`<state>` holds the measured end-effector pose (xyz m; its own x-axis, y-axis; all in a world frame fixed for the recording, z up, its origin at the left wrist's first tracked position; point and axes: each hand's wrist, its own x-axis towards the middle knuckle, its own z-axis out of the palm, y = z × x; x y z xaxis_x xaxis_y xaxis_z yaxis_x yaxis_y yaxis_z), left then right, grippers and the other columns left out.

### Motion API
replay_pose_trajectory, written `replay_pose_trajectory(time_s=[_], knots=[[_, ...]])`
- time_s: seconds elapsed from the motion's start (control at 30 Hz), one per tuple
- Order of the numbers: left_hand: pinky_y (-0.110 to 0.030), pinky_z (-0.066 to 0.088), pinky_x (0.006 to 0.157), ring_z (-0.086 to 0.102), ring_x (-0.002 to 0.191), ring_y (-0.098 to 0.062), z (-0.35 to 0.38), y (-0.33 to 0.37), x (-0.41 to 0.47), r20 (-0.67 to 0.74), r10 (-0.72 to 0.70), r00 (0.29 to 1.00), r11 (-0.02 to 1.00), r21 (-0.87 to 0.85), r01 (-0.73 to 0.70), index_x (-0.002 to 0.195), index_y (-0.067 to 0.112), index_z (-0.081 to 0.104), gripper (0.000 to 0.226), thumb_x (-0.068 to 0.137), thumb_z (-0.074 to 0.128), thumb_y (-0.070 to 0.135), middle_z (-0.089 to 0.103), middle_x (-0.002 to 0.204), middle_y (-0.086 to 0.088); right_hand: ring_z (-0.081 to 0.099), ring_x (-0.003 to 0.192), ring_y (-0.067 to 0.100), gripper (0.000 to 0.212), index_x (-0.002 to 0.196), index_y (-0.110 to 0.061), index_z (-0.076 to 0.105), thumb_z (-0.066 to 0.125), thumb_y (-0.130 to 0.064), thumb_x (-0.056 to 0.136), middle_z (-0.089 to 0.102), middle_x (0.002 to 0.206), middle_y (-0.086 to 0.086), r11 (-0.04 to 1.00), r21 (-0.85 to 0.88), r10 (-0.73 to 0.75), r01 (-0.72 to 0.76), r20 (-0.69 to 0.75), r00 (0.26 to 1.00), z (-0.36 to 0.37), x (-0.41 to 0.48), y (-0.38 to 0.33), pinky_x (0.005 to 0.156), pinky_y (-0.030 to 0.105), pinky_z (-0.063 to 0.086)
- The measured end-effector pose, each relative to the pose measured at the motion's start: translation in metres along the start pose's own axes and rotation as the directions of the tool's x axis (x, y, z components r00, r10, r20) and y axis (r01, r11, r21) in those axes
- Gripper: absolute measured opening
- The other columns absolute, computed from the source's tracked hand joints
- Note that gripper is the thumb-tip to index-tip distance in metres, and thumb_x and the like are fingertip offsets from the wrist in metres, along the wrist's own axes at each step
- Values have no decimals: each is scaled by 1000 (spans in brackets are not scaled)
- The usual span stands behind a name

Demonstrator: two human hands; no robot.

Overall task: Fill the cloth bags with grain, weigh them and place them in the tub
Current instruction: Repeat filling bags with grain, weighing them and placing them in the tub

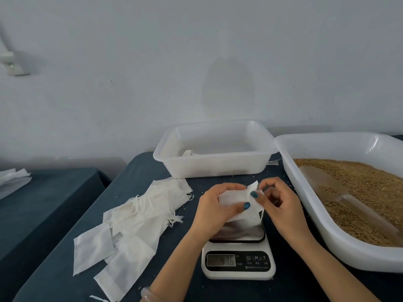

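Cloth bag [235, 200] is held over the plate of the scale [238, 263], nearest me on the tabletop [174, 258]. Display is lit, digits blurred. Of my hands, the left hand [214, 207] grips the bag's body and the right hand [281, 203] pinches its top edge. I read this as opening the mouth, so the filling step; contents unclear. Left: pile of empty bags [135, 216]. Right: scoop [340, 192] lying in the grain [366, 182]. Next move needs one hand freed for the scoop. Far: tub [213, 164], something white inside.
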<state>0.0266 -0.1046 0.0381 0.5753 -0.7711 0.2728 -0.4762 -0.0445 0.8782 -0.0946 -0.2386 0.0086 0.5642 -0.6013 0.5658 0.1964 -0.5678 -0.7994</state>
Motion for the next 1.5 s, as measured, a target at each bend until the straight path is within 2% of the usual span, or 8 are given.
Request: replay_pose_trajectory(time_s=[0.33,0.53,0.63,0.8,0.97,1.17,1.37,1.5], knots=[[-12,40,89,61,105,4,3,-2,-1,-103,25,994,999,-33,-28,79,41,75,12,77,83,32,68,106,22,62,72,6,25,88,-28,72,64,-49,77,69,78,-16,996,-86,6,-6,1,1000,-2,-2,-3,62,13,46],[-6,35,92,53,112,7,2,1,0,-139,55,989,998,-31,-60,76,44,70,19,82,79,28,59,117,18,62,65,13,35,93,-29,72,44,-49,92,68,75,-10,996,-77,41,-43,-27,999,-1,-6,-6,62,31,50],[-16,37,99,50,119,1,1,3,0,-161,70,984,995,-62,-81,82,39,70,15,84,77,26,53,124,15,61,66,14,34,90,-28,70,43,-46,97,66,74,-10,989,-147,-2,-1,-19,1000,-1,-8,-8,61,42,50],[-25,41,101,50,121,-12,-1,3,0,-221,129,967,991,-19,-136,87,33,68,15,89,72,18,54,123,15,56,76,6,31,75,-41,56,36,-44,98,57,83,-19,914,-370,-171,165,18,985,-2,-12,-10,59,29,44],[-34,41,106,49,122,-7,1,0,-1,-174,132,976,991,32,-128,88,36,67,16,89,71,21,54,122,20,50,98,15,47,93,-17,72,52,-59,90,52,106,-6,840,-449,-312,304,59,948,-1,-9,-7,74,26,46],[-37,42,102,53,120,-6,2,-2,-1,-127,166,978,985,-19,-169,90,39,62,15,93,65,24,63,120,21,52,92,16,30,81,-16,73,65,-43,89,64,93,-8,736,-518,-494,435,27,869,1,-6,-5,72,42,44],[-43,38,108,49,125,-8,4,-3,-5,-24,208,978,967,155,-202,99,16,53,4,103,50,16,65,117,14,51,98,5,27,82,-21,71,59,-45,88,53,100,-17,783,-477,-430,400,49,901,1,-9,-2,78,40,46],[-30,39,102,51,117,-3,1,2,-12,61,211,976,958,185,-218,110,22,47,27,99,49,46,56,116,15,54,97,9,22,89,-25,71,58,-42,89,55,108,-9,796,-482,-389,367,57,919,-1,-9,-3,83,38,45]])
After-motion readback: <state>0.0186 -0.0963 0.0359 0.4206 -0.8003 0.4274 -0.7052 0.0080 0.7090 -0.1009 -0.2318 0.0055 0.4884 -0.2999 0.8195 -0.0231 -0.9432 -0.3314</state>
